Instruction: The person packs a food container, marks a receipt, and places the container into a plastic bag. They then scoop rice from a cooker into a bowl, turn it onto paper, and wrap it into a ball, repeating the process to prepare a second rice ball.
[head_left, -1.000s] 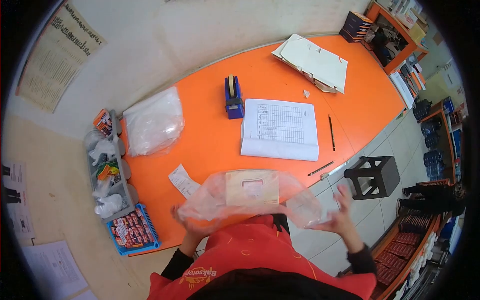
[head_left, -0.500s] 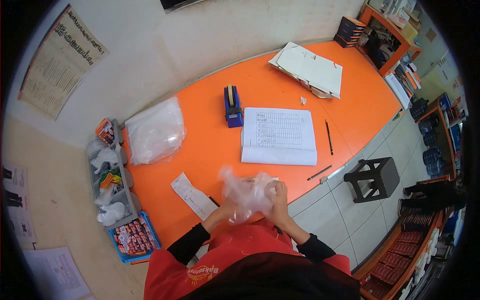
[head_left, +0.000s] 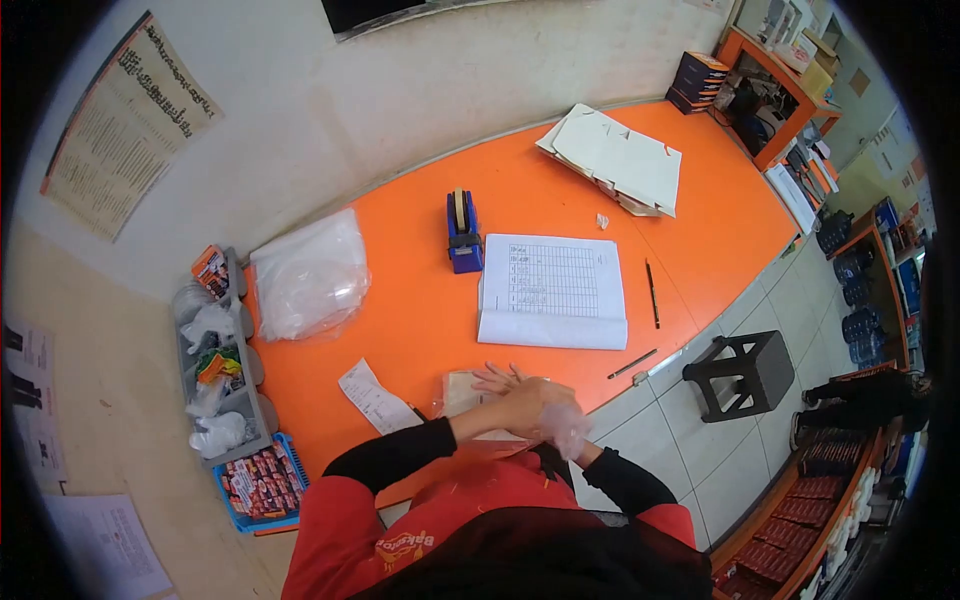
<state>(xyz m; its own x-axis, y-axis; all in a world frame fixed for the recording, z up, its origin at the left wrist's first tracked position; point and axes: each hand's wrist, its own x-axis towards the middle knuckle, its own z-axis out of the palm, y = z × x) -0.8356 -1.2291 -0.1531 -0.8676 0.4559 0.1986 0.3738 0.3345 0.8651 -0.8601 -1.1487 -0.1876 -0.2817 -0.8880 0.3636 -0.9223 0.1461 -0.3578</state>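
My left hand [head_left: 528, 408] crosses over my right, its fingers closed on crumpled clear plastic [head_left: 566, 428] at my right wrist. Fingers of my right hand [head_left: 496, 380] stretch out to the left, spread apart; its palm is mostly hidden behind my left hand. Beneath both hands lies a pale flat packet [head_left: 460, 393] near the table's front edge. A printed paper slip [head_left: 376, 398] is left of the hands, with a dark pen partly under my left sleeve. Beyond the hands is a stapled form sheet [head_left: 553, 290].
On the orange table [head_left: 410, 310] are a blue tape dispenser [head_left: 464, 232], plastic bags [head_left: 312, 278], white folders [head_left: 620, 160] and two pencils. A grey organizer [head_left: 262, 410] and blue basket [head_left: 262, 485] stand left. A dark stool [head_left: 745, 375] is on the floor, right.
The clear plastic, earlier held between both hands, is now bunched around my right wrist. My left hand has moved right across my right hand, whose fingers have spread. The pale packet shows more.
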